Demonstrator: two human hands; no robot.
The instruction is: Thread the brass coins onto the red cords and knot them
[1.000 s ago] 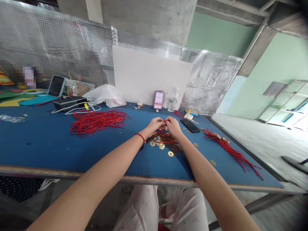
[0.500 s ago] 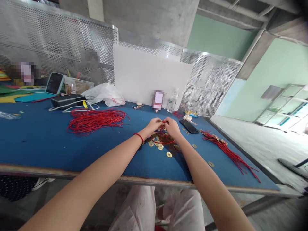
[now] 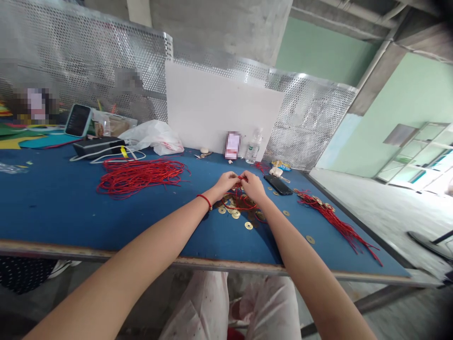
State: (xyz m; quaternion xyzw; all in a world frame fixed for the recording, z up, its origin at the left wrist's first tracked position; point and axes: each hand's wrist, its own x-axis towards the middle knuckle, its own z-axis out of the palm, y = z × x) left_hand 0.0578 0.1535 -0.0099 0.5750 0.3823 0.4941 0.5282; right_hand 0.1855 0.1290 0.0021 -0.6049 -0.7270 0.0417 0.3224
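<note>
My left hand (image 3: pixel 224 184) and my right hand (image 3: pixel 253 185) meet above the blue table, fingertips pinched together on a red cord (image 3: pixel 242 179). Loose lengths of the cord hang below the fingers and curl over a pile of brass coins with square holes (image 3: pixel 233 210). One single coin (image 3: pixel 248 226) lies just in front of the pile. A red cord bracelet circles my left wrist. The fingers hide the exact part of the cord between them, and whether a coin is held there I cannot make out.
A heap of red cords (image 3: pixel 143 177) lies to the left. Coins strung on red cords (image 3: pixel 336 222) lie at the right. A black phone (image 3: pixel 278 184), a water bottle (image 3: pixel 253 147), a plastic bag (image 3: pixel 155 137) and a black box with a white cable (image 3: pixel 97 147) stand further back.
Both hands stay together on the cord, with only small finger movements. The cord's hanging loops have shifted slightly under the hands.
</note>
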